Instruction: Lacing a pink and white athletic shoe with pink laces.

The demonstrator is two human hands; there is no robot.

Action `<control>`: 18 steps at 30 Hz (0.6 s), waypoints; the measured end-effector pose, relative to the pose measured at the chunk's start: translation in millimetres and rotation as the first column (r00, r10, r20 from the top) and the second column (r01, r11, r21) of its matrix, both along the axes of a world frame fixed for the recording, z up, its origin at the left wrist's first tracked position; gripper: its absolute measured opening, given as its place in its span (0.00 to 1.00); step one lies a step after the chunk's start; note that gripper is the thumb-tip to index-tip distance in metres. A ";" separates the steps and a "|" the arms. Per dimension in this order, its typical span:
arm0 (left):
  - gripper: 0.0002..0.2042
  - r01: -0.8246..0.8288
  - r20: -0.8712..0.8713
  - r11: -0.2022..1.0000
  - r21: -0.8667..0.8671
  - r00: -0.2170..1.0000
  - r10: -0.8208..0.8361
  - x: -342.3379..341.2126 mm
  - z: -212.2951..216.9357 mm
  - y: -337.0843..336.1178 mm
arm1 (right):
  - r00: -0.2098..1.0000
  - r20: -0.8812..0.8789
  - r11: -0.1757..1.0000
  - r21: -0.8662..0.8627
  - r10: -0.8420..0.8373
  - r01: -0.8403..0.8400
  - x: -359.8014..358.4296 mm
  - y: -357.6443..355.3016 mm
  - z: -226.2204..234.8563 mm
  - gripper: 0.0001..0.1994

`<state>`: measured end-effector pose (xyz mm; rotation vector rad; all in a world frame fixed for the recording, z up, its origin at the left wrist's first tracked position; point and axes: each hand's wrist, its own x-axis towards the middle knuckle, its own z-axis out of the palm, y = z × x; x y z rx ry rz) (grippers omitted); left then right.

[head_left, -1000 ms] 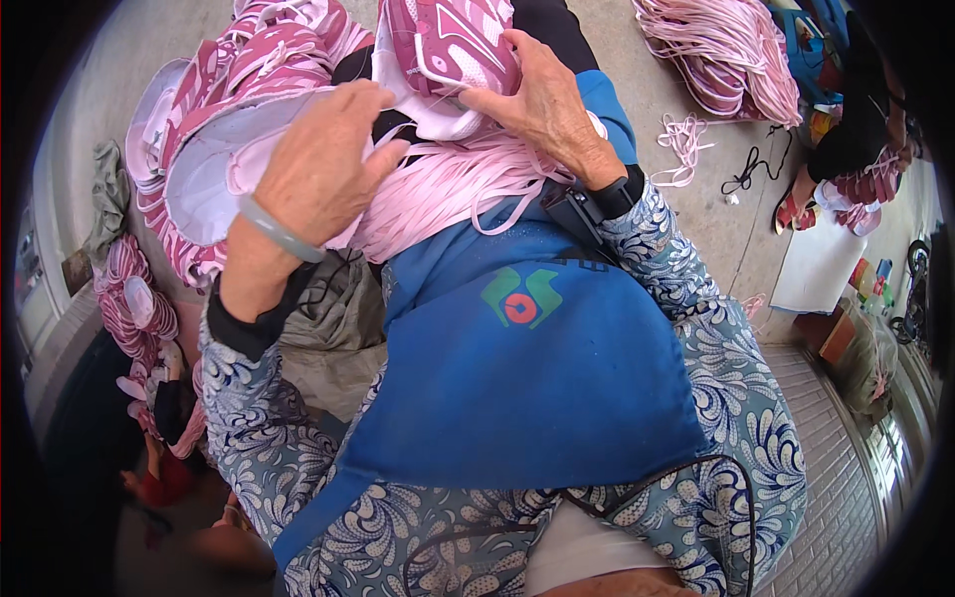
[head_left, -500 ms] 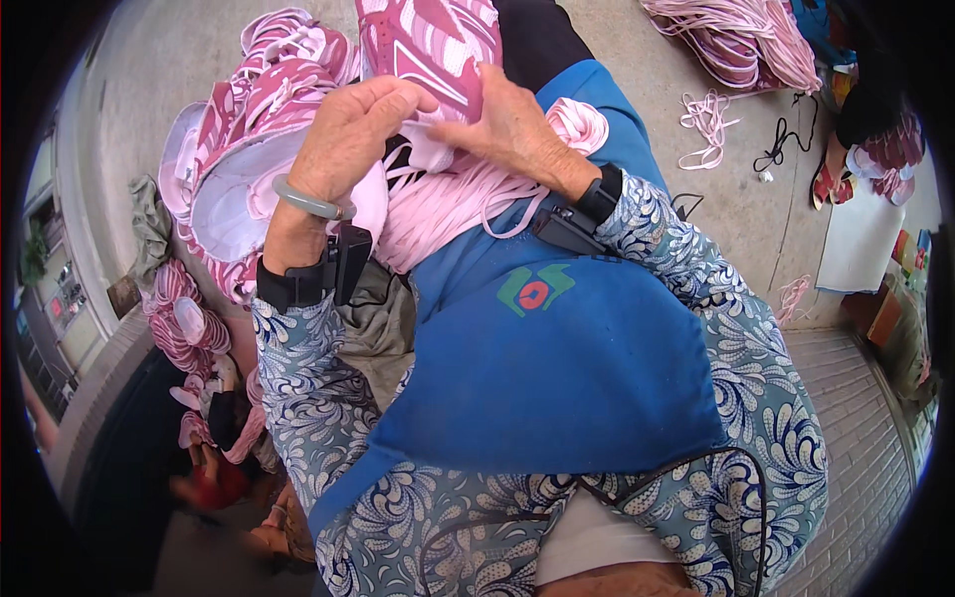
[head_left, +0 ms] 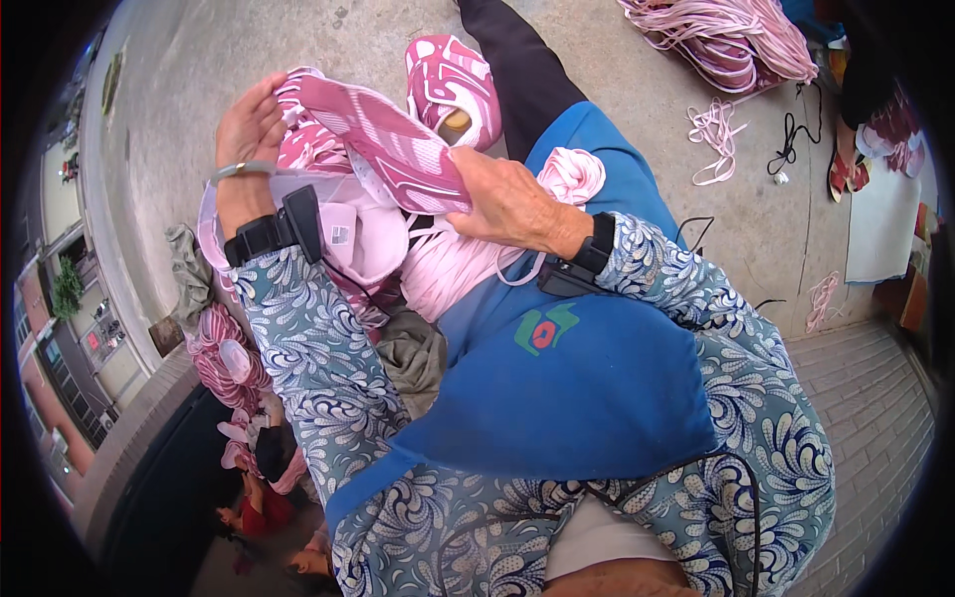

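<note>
On bare grey concrete floor (head_left: 617, 109) the person sits, blue apron (head_left: 557, 388) over the lap. Open ground lies ahead; pink laces (head_left: 726, 40) are piled far right. Left hand (head_left: 249, 124) and right hand (head_left: 502, 204) each close their fingers on a pink patterned shoe upper (head_left: 388, 149), raised above the lap's pink bundle (head_left: 448, 269).

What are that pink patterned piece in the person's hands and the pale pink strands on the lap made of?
The pink patterned piece looks like a knitted or mesh textile, matte, bending softly between the left hand and right hand. The pale pink strands seem to be flat woven cord or lace, limp and slightly glossy.
</note>
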<state>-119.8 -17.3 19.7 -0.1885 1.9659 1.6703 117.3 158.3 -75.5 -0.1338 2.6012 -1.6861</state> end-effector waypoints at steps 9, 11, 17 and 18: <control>0.17 -0.238 -0.340 0.465 -0.853 0.928 -0.150 -59.2 -101.3 -138.0 | 0.959 0.269 0.977 -0.164 -0.086 0.133 -8.9 28.4 -11.8 0.33; 0.17 -0.128 -0.177 0.153 -0.980 0.913 -0.367 -44.5 -102.2 -134.3 | 0.936 0.300 0.953 -0.180 -0.184 0.245 -15.7 33.1 -17.9 0.36; 0.13 -0.275 -0.671 0.688 -0.672 0.620 -0.408 49.9 -35.0 -45.1 | 0.971 0.100 0.976 0.012 -0.219 0.219 -45.2 40.4 -28.1 0.35; 0.14 -0.066 -0.600 0.788 -0.612 0.689 -0.408 68.0 -28.1 -30.9 | 0.964 0.123 0.972 0.031 -0.237 0.234 -48.4 39.7 -28.4 0.35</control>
